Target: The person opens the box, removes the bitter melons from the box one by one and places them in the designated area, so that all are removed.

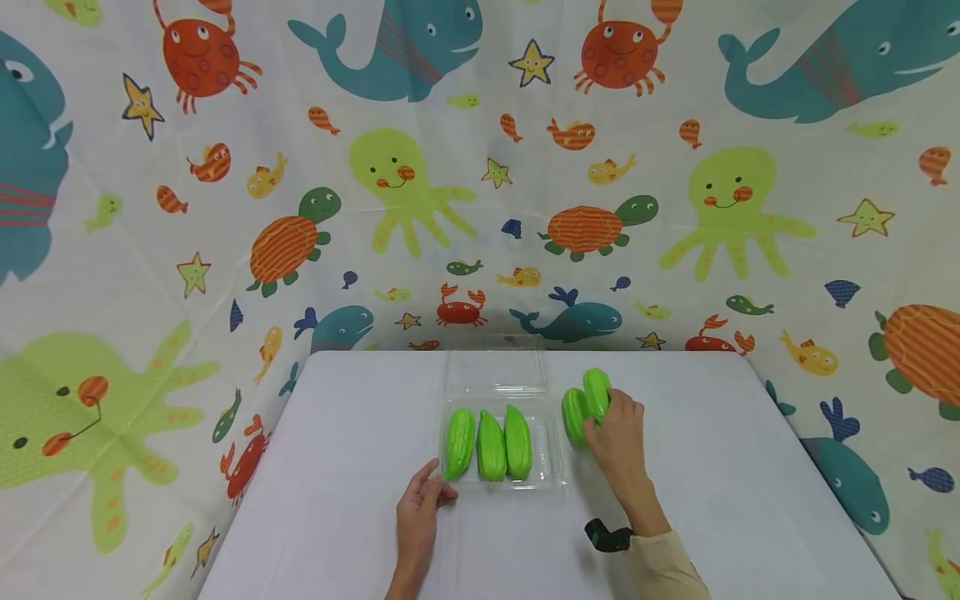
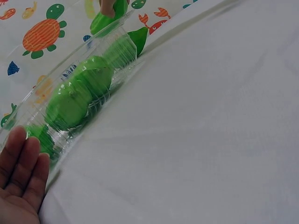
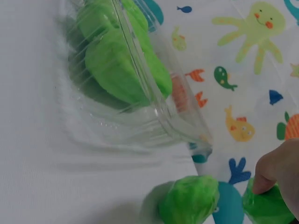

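Three bright green bitter melons (image 1: 491,447) lie side by side in a clear plastic clamshell box (image 1: 551,482), its lid (image 1: 495,367) folded back behind. My left hand (image 1: 420,506) is at the box's near left corner; in the left wrist view its fingers (image 2: 33,161) look straight against the clear wall. To the right of the box, my right hand (image 1: 621,433) grips another bitter melon (image 1: 597,390) by its near part. One more bitter melon (image 1: 573,415) lies between that hand and the box, partly seen in the right wrist view too.
The box stands on a white-covered table (image 1: 337,433). Behind it and at both sides hangs a white cloth (image 1: 442,317) printed with sea animals. A black strap-like device (image 1: 607,536) sits at my right wrist, beside a beige sleeve (image 1: 663,567).
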Available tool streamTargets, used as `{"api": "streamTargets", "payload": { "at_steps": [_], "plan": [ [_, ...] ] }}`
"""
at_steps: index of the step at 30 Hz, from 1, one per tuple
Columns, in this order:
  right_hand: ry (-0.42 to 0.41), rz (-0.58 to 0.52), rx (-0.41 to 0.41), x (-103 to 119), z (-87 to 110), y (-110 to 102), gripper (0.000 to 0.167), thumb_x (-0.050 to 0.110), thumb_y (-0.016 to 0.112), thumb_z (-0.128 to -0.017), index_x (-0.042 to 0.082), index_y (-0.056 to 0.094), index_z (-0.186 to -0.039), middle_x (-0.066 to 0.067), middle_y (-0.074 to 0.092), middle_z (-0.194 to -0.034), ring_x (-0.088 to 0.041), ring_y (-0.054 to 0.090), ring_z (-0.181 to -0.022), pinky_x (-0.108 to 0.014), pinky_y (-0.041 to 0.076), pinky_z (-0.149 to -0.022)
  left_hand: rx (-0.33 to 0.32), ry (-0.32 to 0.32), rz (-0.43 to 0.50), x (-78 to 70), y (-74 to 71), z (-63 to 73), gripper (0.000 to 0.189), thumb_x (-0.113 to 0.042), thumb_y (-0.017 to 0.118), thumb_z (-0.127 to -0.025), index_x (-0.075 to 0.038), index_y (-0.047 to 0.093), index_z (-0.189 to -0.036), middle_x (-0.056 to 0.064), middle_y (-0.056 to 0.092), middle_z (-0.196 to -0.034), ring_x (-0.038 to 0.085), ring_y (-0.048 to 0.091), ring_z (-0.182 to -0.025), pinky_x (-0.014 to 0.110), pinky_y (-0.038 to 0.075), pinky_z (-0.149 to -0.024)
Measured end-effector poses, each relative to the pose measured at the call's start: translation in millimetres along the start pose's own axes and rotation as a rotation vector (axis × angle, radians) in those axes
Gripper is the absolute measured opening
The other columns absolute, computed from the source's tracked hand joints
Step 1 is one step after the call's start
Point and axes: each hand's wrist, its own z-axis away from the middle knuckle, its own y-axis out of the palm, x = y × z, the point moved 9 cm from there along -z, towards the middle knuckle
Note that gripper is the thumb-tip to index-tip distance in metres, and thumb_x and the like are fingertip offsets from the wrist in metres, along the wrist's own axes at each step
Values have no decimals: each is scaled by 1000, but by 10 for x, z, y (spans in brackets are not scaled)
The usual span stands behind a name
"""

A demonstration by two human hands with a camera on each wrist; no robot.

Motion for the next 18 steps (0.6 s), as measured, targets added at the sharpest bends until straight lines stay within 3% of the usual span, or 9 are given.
{"api": "streamTargets", "payload": {
  "at_steps": [18],
  "plan": [
    [63,13,35,-332,52,39,48,-4,66,-76,-23,51,-117,-38,59,-106,-47,52,-98,-54,42,-88,1,2,18,-5,-6,-5,38,-14,53,-103,-4,54,-139,13,72,-87,13,72,-81,21,59,-79]
  ]
}}
